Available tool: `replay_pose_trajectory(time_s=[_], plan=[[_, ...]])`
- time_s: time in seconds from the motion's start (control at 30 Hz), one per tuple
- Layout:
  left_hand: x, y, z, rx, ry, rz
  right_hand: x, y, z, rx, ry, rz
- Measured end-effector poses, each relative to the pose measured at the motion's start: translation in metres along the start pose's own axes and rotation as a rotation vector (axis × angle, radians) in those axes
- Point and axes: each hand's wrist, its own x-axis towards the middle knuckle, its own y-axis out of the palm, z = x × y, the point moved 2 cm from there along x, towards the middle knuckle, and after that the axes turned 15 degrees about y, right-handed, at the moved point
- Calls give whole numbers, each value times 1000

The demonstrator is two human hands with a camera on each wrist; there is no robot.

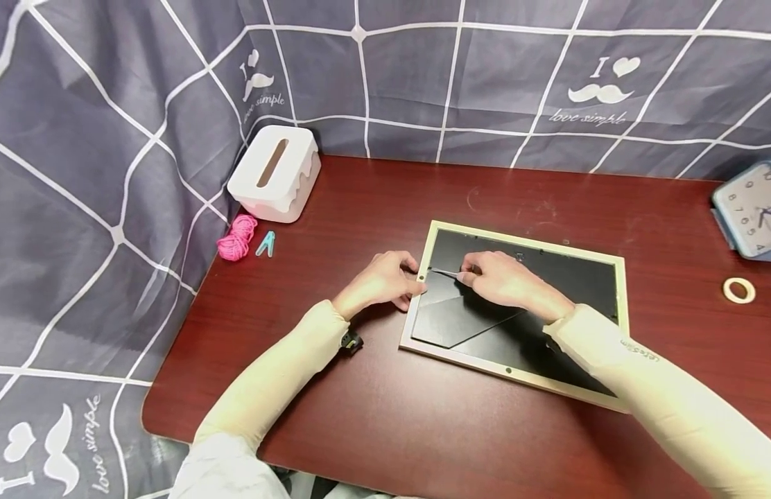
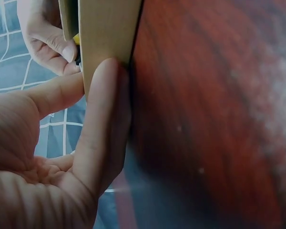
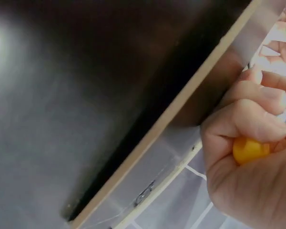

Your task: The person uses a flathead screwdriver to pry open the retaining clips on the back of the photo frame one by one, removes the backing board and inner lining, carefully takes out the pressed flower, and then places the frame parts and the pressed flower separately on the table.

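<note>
A picture frame (image 1: 566, 242) with a pale wooden border lies back side up on the table, its black backing board (image 1: 485, 350) and folded stand flap (image 1: 448, 322) showing. My left hand (image 1: 385, 278) holds the frame's left border, thumb on top and fingers against the outer side. In the left wrist view, those fingers (image 2: 102, 95) touch the border's edge. Above the backing, my right hand (image 1: 500, 278) grips a screwdriver (image 1: 444, 272), whose thin metal shaft points at the left border. Its yellow handle end (image 3: 250, 151) pokes out of the curled fingers in the right wrist view.
A white and pink tissue box (image 1: 276, 173) stands at the back left, with pink yarn (image 1: 237, 238) and a teal clip (image 1: 266, 244) before it. On the right are a blue clock (image 1: 754, 211) and a tape roll (image 1: 738, 290). Grey curtains border the table.
</note>
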Motion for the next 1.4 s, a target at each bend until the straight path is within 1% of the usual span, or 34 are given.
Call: replay_pose_trajectory(time_s=[0.03, 0.1, 0.13, 0.17, 0.23, 0.27, 0.3, 0.37, 0.4, 0.5, 0.53, 0.6, 0.8, 1.03, 1.4], plan=[[0, 0, 0, -6, -2, 0, 6, 4, -6, -2, -26, -14], [0, -1, 0, -19, -7, 6, 15, 11, -14, -3, -36, -30], [0, -1, 0, -28, -11, 10, 16, 12, -14, -5, -42, -38], [0, -1, 0, -41, -15, 12, 21, 17, -20, -13, -50, -55], [0, -2, 0, -57, -25, 20, 26, 23, -27, -12, -71, -90], [0, -2, 0, -63, -31, 21, 22, 22, -24, 0, -69, -88], [0, -2, 1, -70, -36, 23, 22, 22, -26, 13, -86, -91], [1, -2, 2, -80, -41, 29, 20, 22, -27, 43, -88, -96], [1, -2, 2, -82, -42, 31, 15, 18, -23, 66, -84, -88], [3, -2, 5, -94, -42, 41, 7, 12, -16, 110, -49, -56], [3, -1, 5, -100, -40, 44, 3, 9, -10, 120, -25, -43], [3, -1, 6, -106, -38, 48, -1, 7, -7, 137, -16, -28], [4, -2, 5, -119, -33, 63, 1, 8, -9, 163, -13, -40], [4, -5, 1, -98, -30, 72, 2, 9, -9, 191, -34, -55], [6, -5, 1, -86, -12, 104, 3, 9, -8, 187, -39, -49]])
